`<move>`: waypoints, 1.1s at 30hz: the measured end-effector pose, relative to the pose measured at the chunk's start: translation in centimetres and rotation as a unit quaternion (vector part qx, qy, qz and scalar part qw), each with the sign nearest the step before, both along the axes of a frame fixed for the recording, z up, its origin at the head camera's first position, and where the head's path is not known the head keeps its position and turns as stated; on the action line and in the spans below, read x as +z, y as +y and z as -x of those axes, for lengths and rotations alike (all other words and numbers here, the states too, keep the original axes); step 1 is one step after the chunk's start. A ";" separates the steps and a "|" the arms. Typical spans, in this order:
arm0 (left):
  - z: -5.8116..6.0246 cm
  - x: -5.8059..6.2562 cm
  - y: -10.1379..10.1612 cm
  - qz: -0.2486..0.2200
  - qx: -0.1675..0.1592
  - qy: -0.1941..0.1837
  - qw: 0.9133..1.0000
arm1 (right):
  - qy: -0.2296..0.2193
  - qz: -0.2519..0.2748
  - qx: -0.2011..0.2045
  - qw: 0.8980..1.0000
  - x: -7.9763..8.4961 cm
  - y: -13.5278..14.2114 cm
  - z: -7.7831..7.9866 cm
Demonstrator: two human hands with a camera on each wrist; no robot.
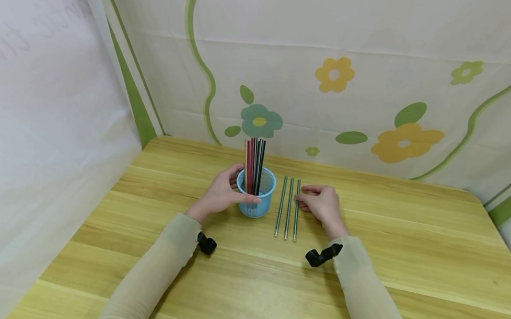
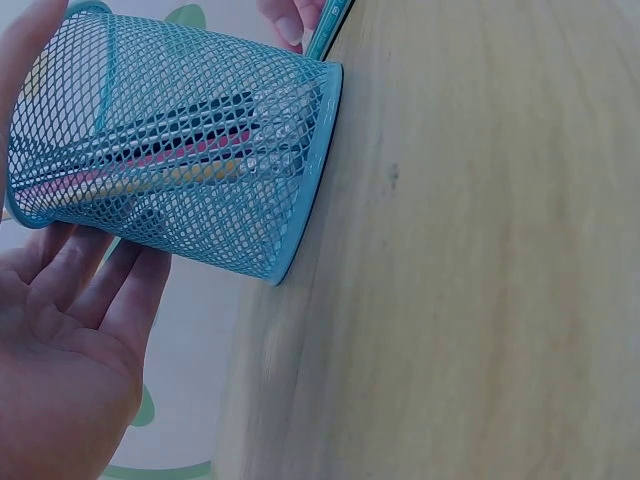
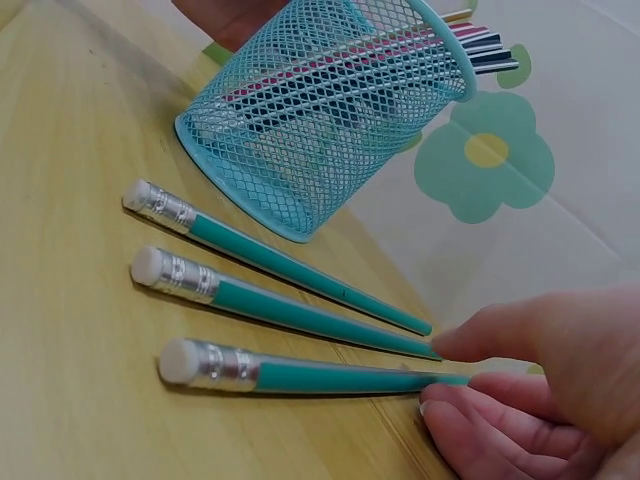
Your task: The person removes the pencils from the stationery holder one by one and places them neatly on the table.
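A light-blue mesh pencil cup (image 1: 265,205) stands upright on the table, holding several black, red and tan pencils (image 1: 253,164) tilted toward its left side. My left hand (image 1: 222,192) grips the cup from the left, the thumb across its near side and the fingers behind it. To the right of the cup lie three green pencils (image 3: 300,305) side by side, their white eraser ends toward me. Thumb and fingers of my right hand (image 1: 321,204) are around the far part of the rightmost green pencil (image 3: 310,378), which lies on the table.
The wooden table (image 1: 249,295) ends at the back against a pale curtain (image 1: 291,95) printed with flowers and leaves. Another white fabric sheet (image 1: 41,130) hangs along the left side. A black camera mount is worn at each wrist.
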State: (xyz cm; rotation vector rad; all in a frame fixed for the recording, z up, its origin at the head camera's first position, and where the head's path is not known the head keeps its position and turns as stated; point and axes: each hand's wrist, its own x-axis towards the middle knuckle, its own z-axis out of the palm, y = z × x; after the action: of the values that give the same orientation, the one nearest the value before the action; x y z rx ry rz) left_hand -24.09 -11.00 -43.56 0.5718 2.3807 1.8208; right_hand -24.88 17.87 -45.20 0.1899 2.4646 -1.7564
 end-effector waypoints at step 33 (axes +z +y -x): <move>0.1 -0.2 0.0 -0.002 -0.001 0.006 1.000 | 0.103 0.025 0.051 0.993 5.8 -4.0 0.0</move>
State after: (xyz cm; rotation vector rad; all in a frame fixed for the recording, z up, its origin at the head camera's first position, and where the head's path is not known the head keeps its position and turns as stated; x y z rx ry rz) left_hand -24.16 -10.99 -43.71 0.5871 2.3845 1.8272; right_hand -24.90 13.90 -39.35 -0.1265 2.5110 -1.8760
